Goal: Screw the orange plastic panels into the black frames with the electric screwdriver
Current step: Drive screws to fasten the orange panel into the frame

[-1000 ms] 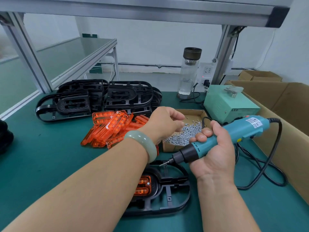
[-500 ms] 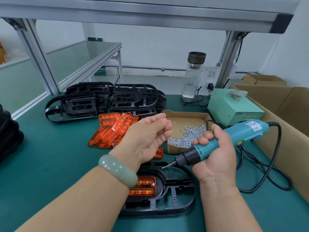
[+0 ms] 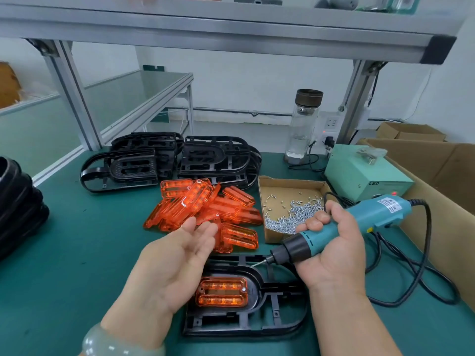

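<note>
A black frame (image 3: 244, 327) lies flat on the green mat right in front of me, with an orange panel (image 3: 222, 291) seated in its left part. My left hand (image 3: 174, 263) hovers palm up above the frame's left end, fingers loosely extended; I see nothing pinched in it. My right hand (image 3: 331, 253) grips the teal electric screwdriver (image 3: 359, 222), whose bit points down-left, just above the frame's upper rim. A loose pile of orange panels (image 3: 203, 209) lies behind the frame. Farther back stand stacked black frames (image 3: 180, 158).
An open cardboard tray of small silver screws (image 3: 290, 209) sits right of the orange pile. Behind it are a green power box (image 3: 365, 173), a glass bottle (image 3: 305, 124) and large cardboard boxes (image 3: 437, 170). The screwdriver cord (image 3: 424, 265) loops on the mat. Black parts (image 3: 18, 201) are stacked at far left.
My left hand has drawn back from the screw tray, turned palm up and come toward me over the frame. The screwdriver has stayed in my right hand, nearly still.
</note>
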Available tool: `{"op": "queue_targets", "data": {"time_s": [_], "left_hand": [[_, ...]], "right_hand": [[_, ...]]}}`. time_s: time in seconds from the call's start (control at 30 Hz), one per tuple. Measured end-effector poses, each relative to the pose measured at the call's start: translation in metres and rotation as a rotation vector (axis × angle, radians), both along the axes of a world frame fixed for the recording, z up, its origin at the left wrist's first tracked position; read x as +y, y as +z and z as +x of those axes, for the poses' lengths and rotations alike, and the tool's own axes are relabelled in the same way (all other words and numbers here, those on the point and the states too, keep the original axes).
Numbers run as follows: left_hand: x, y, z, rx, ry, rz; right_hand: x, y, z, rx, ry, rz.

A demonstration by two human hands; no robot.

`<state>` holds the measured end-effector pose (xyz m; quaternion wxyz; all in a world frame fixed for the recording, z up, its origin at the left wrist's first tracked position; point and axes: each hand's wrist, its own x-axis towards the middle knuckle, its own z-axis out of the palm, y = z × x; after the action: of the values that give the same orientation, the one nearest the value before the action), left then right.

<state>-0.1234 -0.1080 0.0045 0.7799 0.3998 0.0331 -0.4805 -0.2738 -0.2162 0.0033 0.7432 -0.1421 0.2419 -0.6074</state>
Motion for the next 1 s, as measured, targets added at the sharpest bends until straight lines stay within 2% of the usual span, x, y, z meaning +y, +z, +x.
{"op": "queue_targets", "data": {"time_s": [0.27,0.5,0.77,1.0], "left_hand": [[0.005,-0.003,-0.008,-0.1,-0.18,-0.043],[0.008,-0.007,-0.013,-0.428,-0.176,0.078],[0.012,-0.009,-0.013,-0.439,-0.226,-0.014],[0.014,-0.007,-0.022,-0.785,-0.249,0.068]], "right_hand": [[0.001,-0.001,0.002,-0.007,0.005,-0.006],[0.003,-0.001,0.003,-0.04,-0.002,0.005],[0.003,-0.001,0.0,-0.091,-0.031,0.023],[0.004,0.001,0.001,-0.168,-0.035,0.069]]}}
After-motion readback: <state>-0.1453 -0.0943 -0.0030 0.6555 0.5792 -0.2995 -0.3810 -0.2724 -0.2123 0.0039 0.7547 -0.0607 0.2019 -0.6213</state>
